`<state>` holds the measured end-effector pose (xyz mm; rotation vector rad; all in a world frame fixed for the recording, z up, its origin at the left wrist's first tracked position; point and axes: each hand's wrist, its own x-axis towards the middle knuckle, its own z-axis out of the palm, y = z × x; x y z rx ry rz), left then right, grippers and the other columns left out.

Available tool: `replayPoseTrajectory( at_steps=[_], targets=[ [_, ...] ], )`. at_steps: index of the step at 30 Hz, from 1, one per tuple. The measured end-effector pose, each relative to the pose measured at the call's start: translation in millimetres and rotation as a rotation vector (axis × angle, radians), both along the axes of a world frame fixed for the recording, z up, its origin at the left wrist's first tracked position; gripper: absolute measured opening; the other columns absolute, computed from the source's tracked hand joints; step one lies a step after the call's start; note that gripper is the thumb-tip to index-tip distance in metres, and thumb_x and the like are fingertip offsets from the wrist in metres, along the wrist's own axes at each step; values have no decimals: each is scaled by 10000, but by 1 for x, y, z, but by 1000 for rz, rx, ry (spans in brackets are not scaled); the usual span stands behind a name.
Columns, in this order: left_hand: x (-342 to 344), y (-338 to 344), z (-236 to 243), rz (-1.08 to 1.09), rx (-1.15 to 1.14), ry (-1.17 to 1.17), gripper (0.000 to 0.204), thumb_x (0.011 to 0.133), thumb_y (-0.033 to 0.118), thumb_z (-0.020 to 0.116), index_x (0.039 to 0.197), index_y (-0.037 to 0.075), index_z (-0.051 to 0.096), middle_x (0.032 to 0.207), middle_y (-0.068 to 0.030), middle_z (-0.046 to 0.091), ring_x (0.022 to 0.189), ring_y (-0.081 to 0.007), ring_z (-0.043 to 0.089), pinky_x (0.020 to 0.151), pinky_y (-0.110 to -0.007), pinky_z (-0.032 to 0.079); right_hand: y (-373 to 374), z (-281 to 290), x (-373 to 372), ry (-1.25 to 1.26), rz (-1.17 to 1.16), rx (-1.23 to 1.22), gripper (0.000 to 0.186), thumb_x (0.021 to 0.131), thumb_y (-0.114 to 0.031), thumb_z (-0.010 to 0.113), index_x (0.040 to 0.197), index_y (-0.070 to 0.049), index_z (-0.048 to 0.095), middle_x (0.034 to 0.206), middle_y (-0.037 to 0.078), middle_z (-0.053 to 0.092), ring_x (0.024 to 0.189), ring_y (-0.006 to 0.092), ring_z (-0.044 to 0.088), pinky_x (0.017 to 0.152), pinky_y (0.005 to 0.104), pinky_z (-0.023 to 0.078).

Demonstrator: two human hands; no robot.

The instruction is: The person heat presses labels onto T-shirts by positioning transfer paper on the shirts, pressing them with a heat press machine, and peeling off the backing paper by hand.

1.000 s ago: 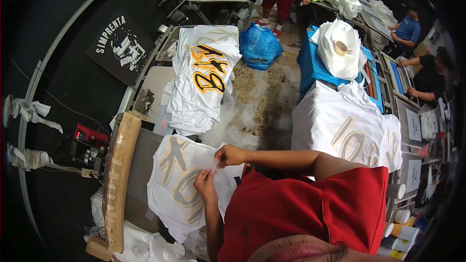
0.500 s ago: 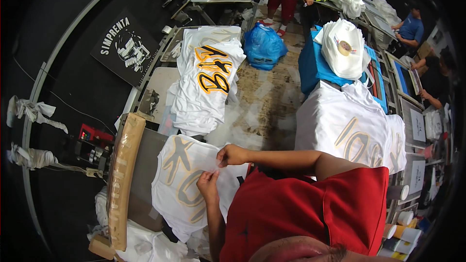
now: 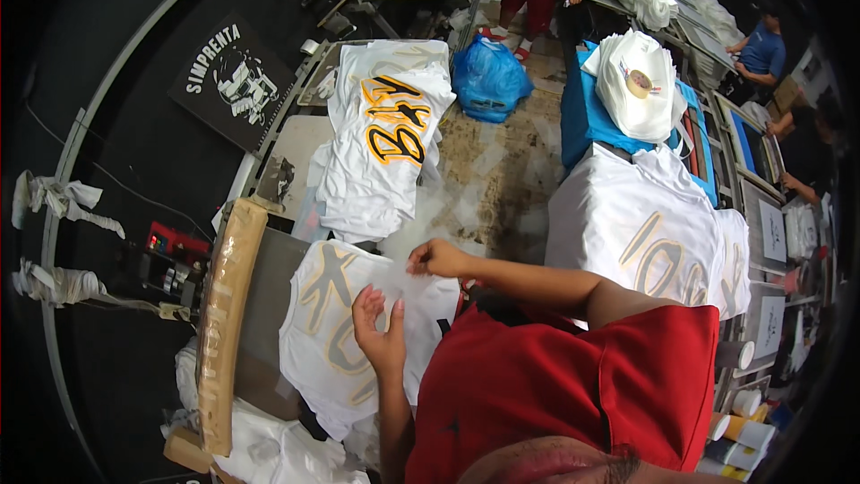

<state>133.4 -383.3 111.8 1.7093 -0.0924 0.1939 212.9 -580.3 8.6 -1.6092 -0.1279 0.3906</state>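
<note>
A white shirt [image 3: 417,300] with pale beige-outlined lettering is spread over a flat board directly below my hands. My left hand [image 3: 380,332] hovers over the shirt, thumb and fingers apart, palm turned toward the other hand. Above and to its right, my right hand [image 3: 441,258] is held over the shirt's far edge, its fingers bent but the tips apart. I see nothing plainly held in either hand. Between them the air or cloth looks hazy.
Ahead lies a white shirt [image 3: 354,202] with black and orange lettering. Brown tape wraps a long board [image 3: 228,332] at left. A blue bag [image 3: 491,81] stands on the floor. To the right, another printed white shirt [image 3: 591,215] covers a stand. Other people work farther off.
My hands were close together, fingertips pinched over the shirt. They have moved apart and the fingers have loosened; the right hand has risen slightly toward the far edge.
</note>
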Motion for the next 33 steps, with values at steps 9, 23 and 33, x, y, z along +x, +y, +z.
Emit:
replayPoseTrajectory(
  at_steps=[9, 23, 33],
  targets=[
    [-43, -78, 283, -555, 241, -1065, 290, 845, 311, 736, 1046, 121, 649, 965, -14, 645, 820, -179, 581, 725, -364, 513, 12, 14, 1, -159, 9, -60, 138, 841, -159, 718, 876, -25, 726, 750, 45, 708, 676, 112, 649, 654, 291, 525],
    [-5, -139, 216, -1195, 192, -811, 258, 667, 125, 834, 889, 69, 714, 960, -96, 706, 822, -272, 659, 728, -364, 513, -53, 26, -29, 16, -262, 54, 170, 821, -153, 697, 928, -27, 737, 799, 53, 724, 706, 126, 644, 677, 298, 522],
    [0, -5, -43, -407, 33, 193, 87, 918, 0, 609, 1003, -15, 619, 972, -89, 663, 898, -156, 619, 789, -292, 501, -79, 26, -36, 38, -303, -12, 152, 845, -126, 694, 942, -28, 758, 807, 52, 729, 713, 121, 654, 675, 284, 521]
  ],
)
